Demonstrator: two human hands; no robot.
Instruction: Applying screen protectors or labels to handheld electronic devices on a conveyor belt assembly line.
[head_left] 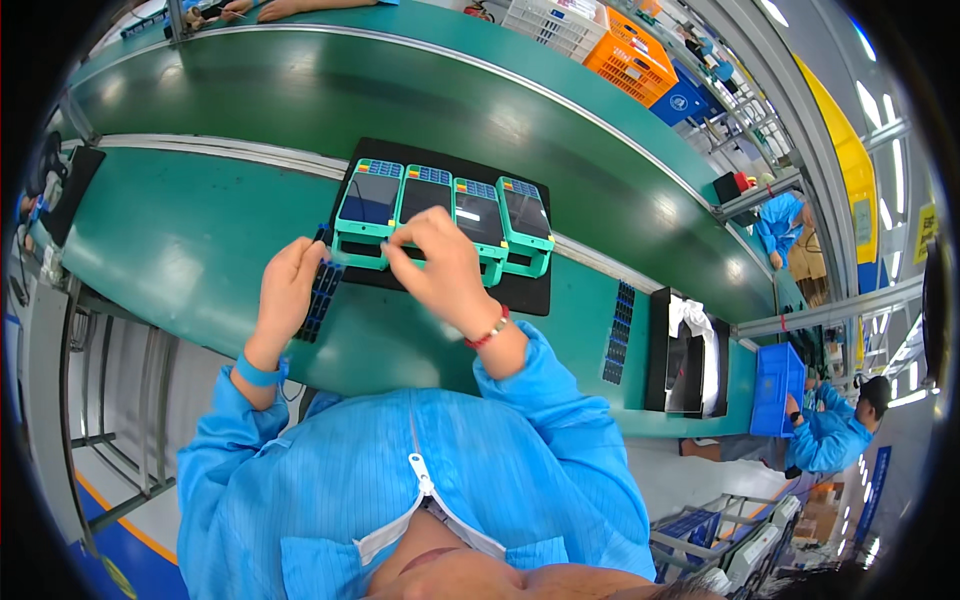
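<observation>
Several green handheld payment terminals [480,213] with dark screens and keypads lie side by side on a black mat [525,294]. My left hand [288,285] is closed on the edge of a clear sheet carrying rows of small dark pads [321,298], left of the mat. Over the lower ends of the two leftmost terminals is my right hand [446,272], thumb and forefinger pinched together. A small dark spot shows at those fingertips, too tiny to name. The right hand partly covers the second terminal [425,190].
A second sheet of dark pads [619,335] lies to the right on the green bench [180,215], beside a black box with white wrapping [692,350]. Behind runs a green conveyor belt [250,80]. Orange [632,60] and blue crates [778,390] stand farther off; co-workers sit at right.
</observation>
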